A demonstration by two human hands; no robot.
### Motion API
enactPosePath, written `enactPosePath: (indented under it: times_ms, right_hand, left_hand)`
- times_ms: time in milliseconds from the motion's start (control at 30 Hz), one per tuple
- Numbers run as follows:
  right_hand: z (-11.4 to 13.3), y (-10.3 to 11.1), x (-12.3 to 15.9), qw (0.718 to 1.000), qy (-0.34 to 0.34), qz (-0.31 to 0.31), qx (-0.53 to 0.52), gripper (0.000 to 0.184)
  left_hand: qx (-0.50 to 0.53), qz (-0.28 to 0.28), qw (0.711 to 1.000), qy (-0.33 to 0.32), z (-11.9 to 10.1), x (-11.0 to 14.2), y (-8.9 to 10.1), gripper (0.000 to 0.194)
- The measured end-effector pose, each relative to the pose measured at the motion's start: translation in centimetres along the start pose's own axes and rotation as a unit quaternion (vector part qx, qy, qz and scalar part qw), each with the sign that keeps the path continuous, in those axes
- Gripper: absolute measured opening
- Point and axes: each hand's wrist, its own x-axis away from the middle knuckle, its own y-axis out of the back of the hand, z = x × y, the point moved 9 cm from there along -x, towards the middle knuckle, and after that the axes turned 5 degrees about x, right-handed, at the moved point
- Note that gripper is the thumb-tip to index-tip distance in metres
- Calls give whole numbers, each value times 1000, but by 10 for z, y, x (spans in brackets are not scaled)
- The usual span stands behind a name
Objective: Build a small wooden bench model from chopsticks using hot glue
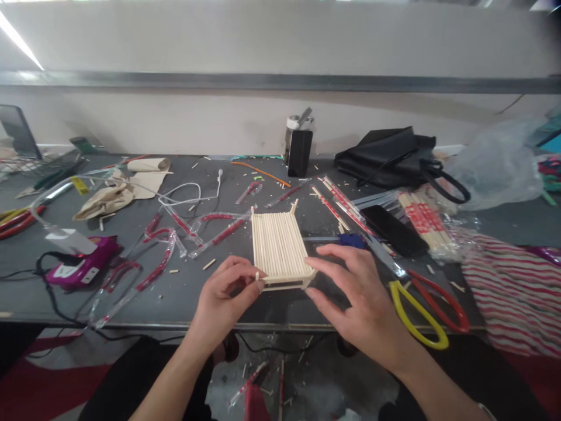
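A small raft-like panel of pale wooden sticks (279, 245) lies on the dark grey table (188, 292) near its front edge. My left hand (228, 292) is closed in a pinch on a short wooden stick piece (258, 275) held at the panel's near left corner. My right hand (355, 289) rests at the panel's near right corner with its fingers stretched out, fingertips touching the corner.
Yellow-and-red-handled scissors (423, 304) lie right of my right hand. Packs of chopsticks (423, 225), a black phone (392, 229), empty red-printed wrappers (166, 251), a white cable (184, 193), a magenta device (83, 266), a black bag (394, 155) and striped cloth (512, 286) crowd the table.
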Motion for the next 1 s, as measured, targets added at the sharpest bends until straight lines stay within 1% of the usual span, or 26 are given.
enactPosePath:
  times_ms: [133,300,400,467,567,667,733,767,833,867,933,1000]
  right_hand:
    - [-1,-5,-2,1000,5,-4,8,28]
    - [3,-14,-7,998,15,-3,55,12]
    - [7,-15,-7,999,13,-9,49,9]
    - [9,-9,-6,999,8,-26,36,8]
    - [6,13,-3,998,-5,-69,6,10]
    - [-12,35,4,990,-60,-125,-39,12]
    - [-26,39,8,981,-103,-144,-74,10]
    - [-33,36,10,977,-123,-143,-99,9]
    - [-45,24,13,959,-176,-139,-173,6]
    - [-52,17,15,944,-208,-136,-218,5]
    - [-60,2,20,901,-270,-123,-316,6]
    - [-64,-9,23,856,-308,-114,-399,10]
  left_hand:
    - [-12,-1,1000,-6,-1,0,-1,7]
    - [-20,-3,1000,-8,-1,-1,-2,7]
    - [-31,8,999,-6,0,-2,-2,6]
    - [-42,23,999,-5,-1,-3,-1,7]
    - [-83,39,996,-15,-7,-4,4,13]
    - [-145,17,988,-43,-16,-2,12,17]
    - [-173,5,984,-49,-18,-1,11,17]
    - [-176,5,983,-44,-16,-1,8,18]
    - [-154,15,988,-21,-8,-2,-2,22]
    - [-133,26,991,-7,-4,-2,-8,25]
    - [-68,59,995,37,4,-2,-22,32]
    - [14,107,989,98,11,1,-37,39]
